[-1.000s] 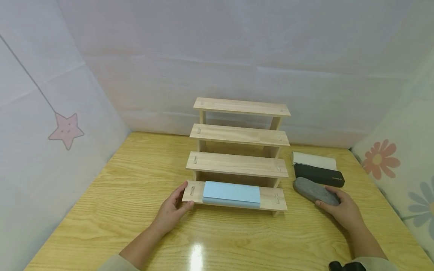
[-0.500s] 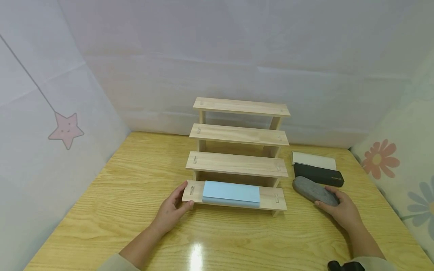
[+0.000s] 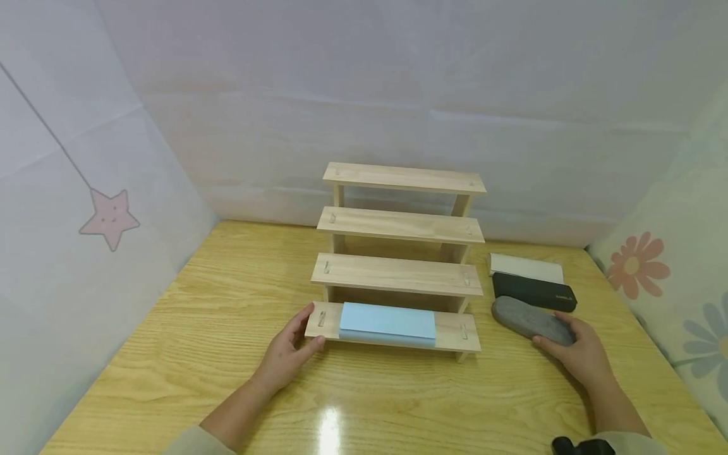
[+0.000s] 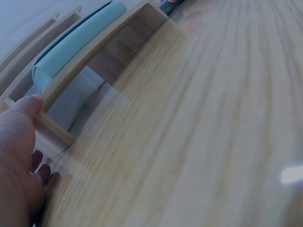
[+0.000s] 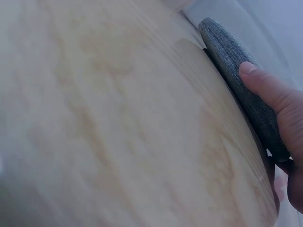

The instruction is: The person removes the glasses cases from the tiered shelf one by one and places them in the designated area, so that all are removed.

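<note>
A stepped wooden display rack [image 3: 392, 275] stands on the table in the head view. Across its lowest shelf lies a light blue glasses case [image 3: 388, 322]. My left hand [image 3: 285, 359] holds the left end of that shelf. In the left wrist view the thumb [image 4: 29, 105] presses its front edge, beside the blue case [image 4: 78, 45]. Right of the rack, my right hand [image 3: 580, 355] pinches the near end of a grey, rounded glasses case [image 3: 526, 318]. The right wrist view has the thumb [image 5: 260, 80] on the fabric-like side of this grey case [image 5: 236, 61], low over the table.
Behind the grey case lie a black case [image 3: 531, 291] with small lettering and a cream-white case [image 3: 529, 268]. The wooden table [image 3: 227, 284] ends at a pale cloth backdrop [image 3: 398, 82]. Printed side panels flank it.
My right hand has shifted slightly to the right at the grey glasses case's near end. My left hand, the rack and the blue case stay as they were.
</note>
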`<state>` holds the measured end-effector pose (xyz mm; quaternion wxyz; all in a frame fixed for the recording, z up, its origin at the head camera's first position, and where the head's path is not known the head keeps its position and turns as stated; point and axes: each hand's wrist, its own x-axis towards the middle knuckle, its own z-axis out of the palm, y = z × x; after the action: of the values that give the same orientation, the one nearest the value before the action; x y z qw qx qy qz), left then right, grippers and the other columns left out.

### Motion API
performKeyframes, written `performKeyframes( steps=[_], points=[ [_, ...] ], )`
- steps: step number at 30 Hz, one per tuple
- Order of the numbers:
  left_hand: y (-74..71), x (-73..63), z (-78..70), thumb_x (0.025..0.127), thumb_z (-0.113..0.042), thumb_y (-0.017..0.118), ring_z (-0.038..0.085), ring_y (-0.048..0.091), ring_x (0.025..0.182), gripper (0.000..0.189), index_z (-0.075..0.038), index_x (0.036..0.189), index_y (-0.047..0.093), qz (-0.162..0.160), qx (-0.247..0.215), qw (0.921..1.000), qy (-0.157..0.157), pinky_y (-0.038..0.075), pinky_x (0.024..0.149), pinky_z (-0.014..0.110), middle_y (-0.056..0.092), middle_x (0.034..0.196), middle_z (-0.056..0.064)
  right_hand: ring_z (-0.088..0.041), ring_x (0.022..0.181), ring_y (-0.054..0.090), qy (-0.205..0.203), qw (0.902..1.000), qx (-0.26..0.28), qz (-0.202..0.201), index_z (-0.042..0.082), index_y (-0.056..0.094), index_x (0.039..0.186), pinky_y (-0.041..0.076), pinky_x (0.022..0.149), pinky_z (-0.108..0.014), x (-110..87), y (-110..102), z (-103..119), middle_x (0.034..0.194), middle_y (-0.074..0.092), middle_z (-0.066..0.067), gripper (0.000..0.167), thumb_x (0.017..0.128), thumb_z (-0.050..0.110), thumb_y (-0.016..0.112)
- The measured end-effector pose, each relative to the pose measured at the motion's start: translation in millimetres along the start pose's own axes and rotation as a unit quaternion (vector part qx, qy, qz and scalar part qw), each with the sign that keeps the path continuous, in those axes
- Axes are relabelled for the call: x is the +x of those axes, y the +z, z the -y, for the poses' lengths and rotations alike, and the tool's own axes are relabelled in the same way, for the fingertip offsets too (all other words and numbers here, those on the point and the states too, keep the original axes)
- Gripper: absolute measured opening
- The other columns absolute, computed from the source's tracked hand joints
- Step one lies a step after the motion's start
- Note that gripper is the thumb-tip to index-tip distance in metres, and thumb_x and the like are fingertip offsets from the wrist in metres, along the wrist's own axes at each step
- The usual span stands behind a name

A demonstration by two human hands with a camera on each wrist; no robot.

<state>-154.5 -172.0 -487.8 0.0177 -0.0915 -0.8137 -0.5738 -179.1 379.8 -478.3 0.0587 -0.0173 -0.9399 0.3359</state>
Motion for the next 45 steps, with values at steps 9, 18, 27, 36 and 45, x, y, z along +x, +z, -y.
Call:
performKeyframes(
  steps=[9,18,27,36,45],
  points=[
    [0.4,0.4,0.7,0.093,-0.021,0.068,0.036,0.036,0.142,0.072,-0.006,0.153,0.031,0.000,-0.001,1.0000,0.003,0.028,0.116,0.049,0.039,0.154,0.020,-0.060,0.128,0.034,0.028,0.9983,-0.021,-0.046,-0.012,0.039,0.142,0.032,0.102,-0.070,-0.2,-1.2,-6.3,0.141,0.037,-0.041,0.084,0.087,0.042,0.073],
    [1.3,-0.4,0.0,0.094,-0.023,0.068,0.036,0.037,0.142,0.071,-0.006,0.153,0.031,0.000,0.005,1.0000,0.004,0.029,0.116,0.051,0.040,0.153,0.020,-0.058,0.135,0.027,0.100,0.9925,-0.007,-0.070,-0.009,0.030,0.148,0.028,0.109,-0.069,-3.5,-5.8,-2.0,0.146,0.032,-0.039,0.089,0.090,0.047,0.067],
    [0.7,-0.5,0.8,0.094,-0.022,0.067,0.036,0.035,0.143,0.071,-0.006,0.153,0.031,0.003,-0.004,1.0000,0.006,0.027,0.116,0.049,0.036,0.155,0.019,-0.059,0.137,0.023,0.117,0.9905,0.005,-0.073,-0.009,0.026,0.150,0.026,0.110,-0.070,-1.7,-5.1,-2.8,0.148,0.028,-0.040,0.090,0.092,0.048,0.063],
    [0.1,-0.8,1.1,0.094,-0.023,0.068,0.036,0.036,0.142,0.072,-0.007,0.153,0.030,0.002,-0.003,1.0000,0.002,0.029,0.116,0.050,0.038,0.154,0.019,-0.058,0.137,0.024,0.125,0.9901,-0.004,-0.062,-0.008,0.024,0.151,0.027,0.110,-0.069,4.0,-4.6,-3.6,0.149,0.028,-0.039,0.091,0.092,0.049,0.063],
    [0.2,-1.0,-1.6,0.094,-0.023,0.067,0.036,0.034,0.143,0.072,-0.007,0.153,0.030,0.005,-0.006,1.0000,0.002,0.028,0.116,0.049,0.034,0.156,0.018,-0.057,0.137,0.025,0.131,0.9897,-0.021,-0.055,-0.007,0.022,0.152,0.027,0.110,-0.068,13.6,-5.6,-6.0,0.149,0.028,-0.039,0.091,0.093,0.051,0.061]
  ],
)
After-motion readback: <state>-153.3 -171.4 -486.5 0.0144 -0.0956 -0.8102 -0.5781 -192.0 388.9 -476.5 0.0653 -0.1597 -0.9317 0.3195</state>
